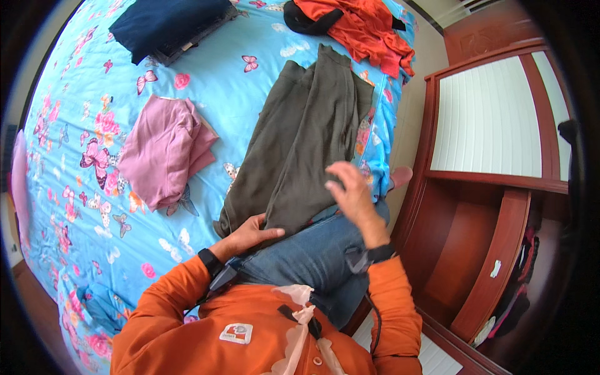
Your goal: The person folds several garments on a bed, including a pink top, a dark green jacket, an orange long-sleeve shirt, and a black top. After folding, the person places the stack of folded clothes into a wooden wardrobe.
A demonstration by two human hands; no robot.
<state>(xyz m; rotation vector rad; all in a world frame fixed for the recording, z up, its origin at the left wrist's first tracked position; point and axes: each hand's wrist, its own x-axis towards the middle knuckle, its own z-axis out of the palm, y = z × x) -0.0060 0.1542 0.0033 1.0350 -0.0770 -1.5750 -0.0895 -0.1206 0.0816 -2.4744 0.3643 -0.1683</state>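
Note:
A dark olive garment [297, 137] lies lengthwise on the bed in front of me, with long folds running toward my lap. My left hand [251, 235] rests on its near end, thumb stretched sideways and fingers lying along the cloth. Over the garment's near right side, my right hand [353, 195] is raised, its fingers bent and apart with nothing seen in them. A folded pink garment [164, 150] sits to the left of the olive one. My jeans-clad legs [306, 253] are at the garment's near edge.
The bed wears a blue butterfly-and-flower sheet [206, 119]. Folded dark clothes [169, 25] lie at the far left, and a crumpled red-orange garment [365, 34] at the far right. To the right stands a reddish wooden cabinet [462, 244] with open compartments and some clothes inside.

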